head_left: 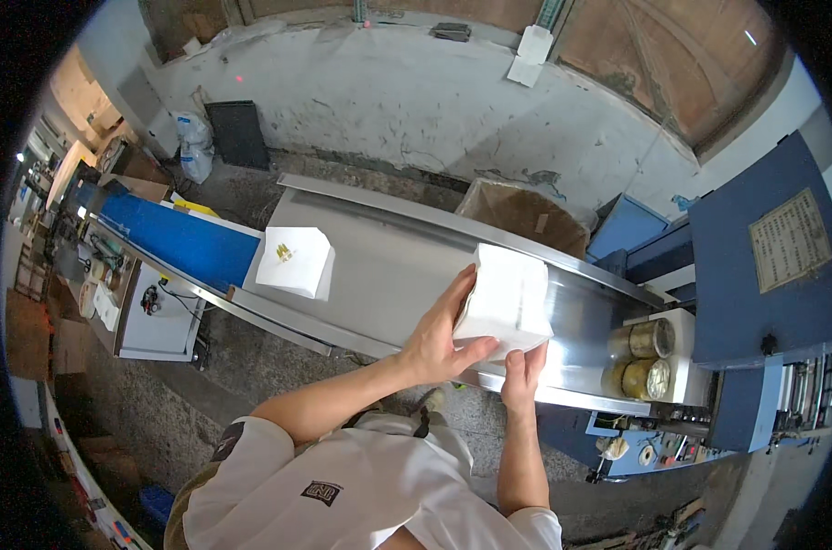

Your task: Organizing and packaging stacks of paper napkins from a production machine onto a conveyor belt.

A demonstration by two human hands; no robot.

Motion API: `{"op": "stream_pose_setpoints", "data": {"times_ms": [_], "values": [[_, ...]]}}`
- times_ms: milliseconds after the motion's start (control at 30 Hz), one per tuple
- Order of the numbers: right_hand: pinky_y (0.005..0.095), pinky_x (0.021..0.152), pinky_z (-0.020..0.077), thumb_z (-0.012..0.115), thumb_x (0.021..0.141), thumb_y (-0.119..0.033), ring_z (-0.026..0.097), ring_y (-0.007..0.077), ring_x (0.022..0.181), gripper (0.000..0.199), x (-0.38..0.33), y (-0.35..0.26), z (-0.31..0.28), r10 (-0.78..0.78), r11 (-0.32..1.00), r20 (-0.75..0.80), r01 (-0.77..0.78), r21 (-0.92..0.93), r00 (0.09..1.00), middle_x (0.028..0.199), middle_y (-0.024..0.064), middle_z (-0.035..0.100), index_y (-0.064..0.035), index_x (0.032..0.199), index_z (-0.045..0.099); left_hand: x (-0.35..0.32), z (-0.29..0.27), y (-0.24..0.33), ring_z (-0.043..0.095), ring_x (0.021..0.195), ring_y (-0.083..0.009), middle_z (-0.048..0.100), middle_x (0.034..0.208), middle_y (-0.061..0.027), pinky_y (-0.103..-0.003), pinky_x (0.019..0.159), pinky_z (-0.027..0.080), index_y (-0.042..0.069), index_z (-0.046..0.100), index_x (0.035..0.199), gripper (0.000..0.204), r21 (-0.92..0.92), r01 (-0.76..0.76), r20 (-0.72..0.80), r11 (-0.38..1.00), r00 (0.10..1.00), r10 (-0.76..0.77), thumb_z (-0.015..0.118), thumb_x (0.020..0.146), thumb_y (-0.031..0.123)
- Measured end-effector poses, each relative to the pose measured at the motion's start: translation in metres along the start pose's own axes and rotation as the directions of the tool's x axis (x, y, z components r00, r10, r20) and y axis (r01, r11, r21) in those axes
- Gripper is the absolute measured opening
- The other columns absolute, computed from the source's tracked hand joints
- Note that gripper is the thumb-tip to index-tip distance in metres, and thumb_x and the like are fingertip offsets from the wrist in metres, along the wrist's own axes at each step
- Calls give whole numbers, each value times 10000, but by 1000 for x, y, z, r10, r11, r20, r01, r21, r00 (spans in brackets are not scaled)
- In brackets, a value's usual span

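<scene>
A thick block of white paper sheets or napkins [505,291] is between my two hands, over the metal conveyor table. My left hand [442,332] wraps its left side, with the thumb along the near edge. The fingers of my right hand [523,371] press against its near right corner. To the left, a similar white stack with a small gold print [293,260] lies on the table, where the metal meets the blue belt. I cannot tell whether the held block rests on the metal or is lifted off it.
The metal table [379,240] has raised side rails and joins a blue conveyor belt [173,234] at left. Two gold-topped cylinders [643,357] sit against a white stack at right, beside a blue machine [760,266]. Behind the far rail stands a large brown carton [526,217].
</scene>
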State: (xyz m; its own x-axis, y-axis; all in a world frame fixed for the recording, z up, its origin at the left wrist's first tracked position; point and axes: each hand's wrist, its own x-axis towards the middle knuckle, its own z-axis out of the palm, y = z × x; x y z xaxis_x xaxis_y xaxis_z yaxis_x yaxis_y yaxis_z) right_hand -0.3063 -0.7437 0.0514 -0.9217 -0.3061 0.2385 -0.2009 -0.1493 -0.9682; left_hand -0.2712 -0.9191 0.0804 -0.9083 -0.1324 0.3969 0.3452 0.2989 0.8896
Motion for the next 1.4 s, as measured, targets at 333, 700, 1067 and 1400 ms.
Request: {"op": "stream_pose_setpoints", "data": {"times_ms": [333,700,1067,1400], "values": [[400,1102,325,626,918,-506,416,269,1326,879,-2,0,1,12,1000,22,-12,-18,1000,1426,188,416,67,1473,258,-2,-3,-1,393,1392,-365,364,1496,-279,-429,1121,344,-75,213,1495,913,48,-2,11,999,1000,1,719,861,343],[394,1096,351,743,827,-244,440,254,1309,879,-3,2,0,19,998,37,-21,57,999,1415,161,427,50,1484,238,-3,-2,-5,384,1356,-480,369,1445,-360,-455,1125,342,-120,268,1444,689,147,-80,15,986,997,79,558,959,273],[384,1058,395,707,865,-154,495,244,1253,805,-2,-2,4,4,1000,19,-4,10,1000,1388,169,464,60,1482,237,-6,0,-5,565,1159,-469,455,1367,-356,-457,988,473,-131,294,1426,612,232,-62,-7,971,998,66,501,982,235],[320,972,444,599,971,-153,558,198,1140,552,5,-14,13,21,996,-44,-25,-90,999,1288,153,559,60,1421,359,-6,-1,-10,569,1128,-491,515,1287,-350,-473,941,489,-81,266,1450,592,168,40,23,985,999,-44,466,995,240]]}}
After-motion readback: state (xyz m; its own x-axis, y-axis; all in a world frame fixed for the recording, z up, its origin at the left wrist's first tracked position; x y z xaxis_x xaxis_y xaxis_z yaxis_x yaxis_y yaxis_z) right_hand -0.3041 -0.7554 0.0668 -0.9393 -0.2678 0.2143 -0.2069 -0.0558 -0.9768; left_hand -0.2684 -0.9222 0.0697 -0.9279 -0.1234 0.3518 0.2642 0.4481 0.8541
